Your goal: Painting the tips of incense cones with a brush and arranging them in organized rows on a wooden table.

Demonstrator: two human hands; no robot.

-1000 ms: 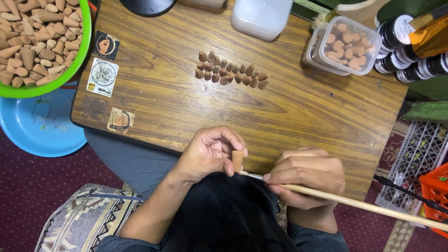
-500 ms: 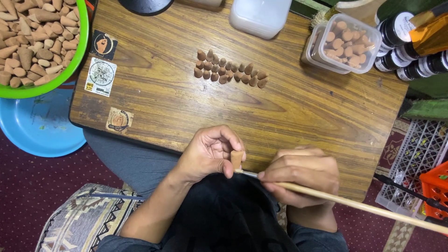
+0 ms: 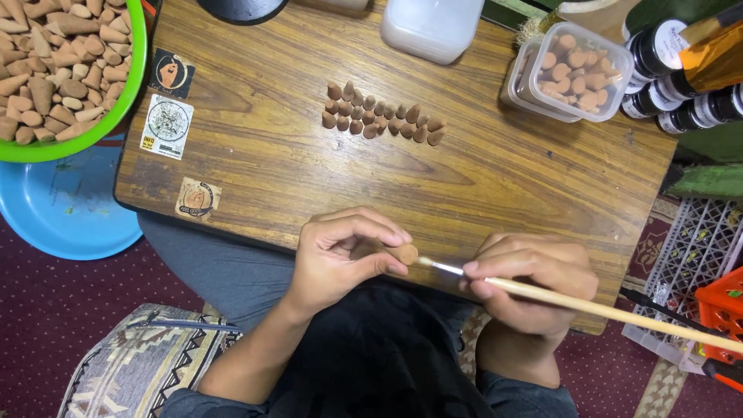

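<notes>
Your left hand (image 3: 340,255) pinches a small brown clay cone (image 3: 402,254) in a narrow grip, just above the near edge of the wooden worktop (image 3: 503,170). Your right hand (image 3: 534,282) grips a long wooden-handled paintbrush (image 3: 588,308), its tip touching the cone's base.

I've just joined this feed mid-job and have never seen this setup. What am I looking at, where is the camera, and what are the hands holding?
There is no machine here: a person works with bare hands, filmed by one camera on their head, looking down. The left hand pinches a small brown cone. The right hand holds a long wooden brush, its tip at the cone's base. On the wooden table lie rows of similar cones, a clear tub of cones, a white container and dark jars. A green bowl full of cones sits at the far left, over a blue basin.
</notes>
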